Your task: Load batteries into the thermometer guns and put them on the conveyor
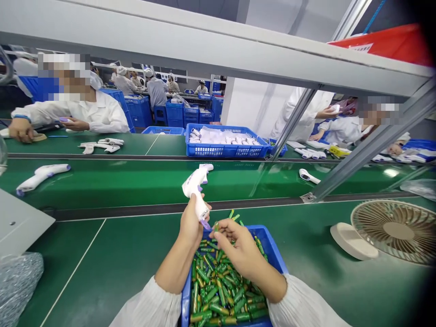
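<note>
My left hand (192,220) is closed around the handle of a white infrared thermometer (195,182) with purple trim. At the bottom of its handle a purple flap (205,224) hangs open. Close beside that end, my right hand (240,245) pinches a green battery (216,226) between thumb and fingers. Both hands are above a blue bin (277,254) filled with loose green and gold batteries (221,290). A few more batteries (233,214) show past the bin's far edge. Behind the held thermometer, another white thermometer (207,168) lies on the green belt, partly hidden.
On the green conveyor belt (146,181) lie a thermometer (42,177) at left and another (309,176) at right. A blue crate (225,141) of white parts stands beyond. A beige fan (391,231) sits right, a slanted metal post (368,141) nearby. Co-workers sit across the line.
</note>
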A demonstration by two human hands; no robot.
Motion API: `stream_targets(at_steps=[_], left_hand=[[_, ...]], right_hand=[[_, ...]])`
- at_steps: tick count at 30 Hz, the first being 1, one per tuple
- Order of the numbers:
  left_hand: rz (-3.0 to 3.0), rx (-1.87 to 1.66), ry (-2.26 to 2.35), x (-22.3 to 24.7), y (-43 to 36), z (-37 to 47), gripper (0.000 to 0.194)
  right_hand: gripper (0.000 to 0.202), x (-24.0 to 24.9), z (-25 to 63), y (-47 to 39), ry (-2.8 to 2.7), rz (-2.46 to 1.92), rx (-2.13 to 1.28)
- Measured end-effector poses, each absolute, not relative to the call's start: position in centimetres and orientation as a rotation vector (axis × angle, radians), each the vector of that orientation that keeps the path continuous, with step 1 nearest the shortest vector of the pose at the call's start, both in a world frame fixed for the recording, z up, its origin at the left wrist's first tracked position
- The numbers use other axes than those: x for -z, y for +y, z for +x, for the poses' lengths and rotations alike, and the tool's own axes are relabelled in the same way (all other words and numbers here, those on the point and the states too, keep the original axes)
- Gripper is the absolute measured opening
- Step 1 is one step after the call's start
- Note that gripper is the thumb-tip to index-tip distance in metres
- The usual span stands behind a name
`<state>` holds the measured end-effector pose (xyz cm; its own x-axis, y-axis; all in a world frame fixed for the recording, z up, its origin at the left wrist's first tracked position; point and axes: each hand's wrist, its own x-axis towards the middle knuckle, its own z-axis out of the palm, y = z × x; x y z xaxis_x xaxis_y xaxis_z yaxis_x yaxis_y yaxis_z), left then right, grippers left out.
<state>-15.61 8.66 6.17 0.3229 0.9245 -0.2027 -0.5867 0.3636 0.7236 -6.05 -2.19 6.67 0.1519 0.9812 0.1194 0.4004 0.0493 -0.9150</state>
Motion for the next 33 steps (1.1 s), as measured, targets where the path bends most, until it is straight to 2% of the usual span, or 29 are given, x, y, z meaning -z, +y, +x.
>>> stream_targets(at_steps=[5,15,18,22,24,28,33], left_hand=[[0.726,-1.009,0.637,-6.6,7.7,-15.5,0.056],[0.928,-1.042,0.718,-5.8,7.6,-15.6,0.057],[0.821,-1.059,0.757,-6.1,7.5,-15.5,0.061],[0.662,-0.889,0.746,-6.8,7.2,-15.3,0.063],[0.658,-0.812,0.727,-7.0,7.0,-15.3,0.062],[0.645,-0.740,0.704,-6.9,6.8,-15.3,0.055],[0.616,-0.698,0.658,-6.6,7.0,-15.5,0.050]], right_hand=[[0.021,-6.5,-5.8,-1.6,-1.285,-1.436,-0.777],[0.017,-6.4,-5.9,-1.7,-1.253,-1.424,-0.935],[0.016,-6.2,-5.8,-1.8,-1.292,-1.372,-0.765],[0.031,-5.9,-5.7,-2.1,-1.310,-1.270,-0.373],[0.025,-6.0,-5.6,-2.2,-1.325,-1.252,-0.243],[0.019,-6.3,-5.3,-2.0,-1.342,-1.219,-0.113],[0.021,-6.3,-5.1,-1.8,-1.414,-1.141,-0.097]])
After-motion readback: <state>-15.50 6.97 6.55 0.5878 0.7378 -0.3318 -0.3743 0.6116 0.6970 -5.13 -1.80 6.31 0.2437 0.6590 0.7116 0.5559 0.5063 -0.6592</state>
